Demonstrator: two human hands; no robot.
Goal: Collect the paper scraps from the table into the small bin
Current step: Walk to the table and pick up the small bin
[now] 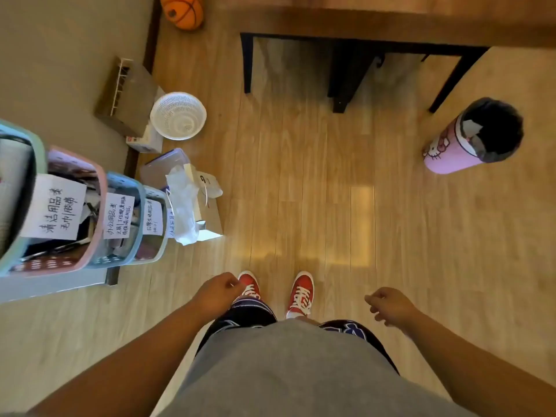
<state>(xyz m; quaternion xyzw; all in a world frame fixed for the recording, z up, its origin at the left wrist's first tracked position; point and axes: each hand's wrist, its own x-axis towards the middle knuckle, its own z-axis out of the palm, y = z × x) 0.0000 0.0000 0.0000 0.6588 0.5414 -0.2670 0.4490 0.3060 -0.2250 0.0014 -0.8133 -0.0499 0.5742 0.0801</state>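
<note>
A small pink bin with a black liner stands on the wooden floor at the right, with a white paper scrap inside its rim. The wooden table with black legs is at the top; only its near edge shows, and its top is blurred. My left hand hangs low with fingers curled and nothing visible in it. My right hand also hangs with loosely curled fingers, holding nothing. Both hands are far from the bin and table.
Stacked labelled storage baskets stand at the left. A white round basket, a box with plastic bags and an orange basketball lie along the left wall. My red shoes stand on the floor.
</note>
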